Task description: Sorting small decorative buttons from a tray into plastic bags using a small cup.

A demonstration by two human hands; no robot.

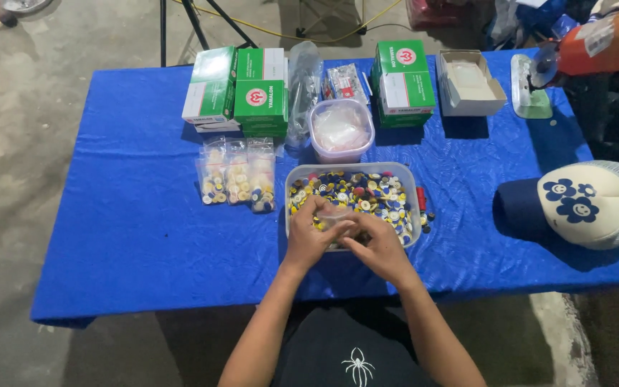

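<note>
Just above the clear tray (pixel 413 188) of buttons, the left hand (pixel 308 239) pinches what looks like a small clear bag (pixel 334 215) open, while the right hand (pixel 377 247) fingers grip its edge.

A low table (pixel 130 236) draped in blue cloth is sitting on a grey concrete floor (pixel 16 143). Black stand legs (pixel 195 21) are rising behind it.

Both hands, left hand (pixel 312 240) & right hand (pixel 379 251), sit over the near edge of the clear rectangular plastic tub of mixed buttons (pixel 402 170), centre of the blue-clothed table (pixel 130 229). Three small clear bags of buttons (pixel 236 175) lie just left of it; round clear plastic container (pixel 340 129) behind. Green-and-white cardboard boxes (pixel 241 89) at back, navy-and-cream fabric cap (pixel 574 204) far right.
</note>
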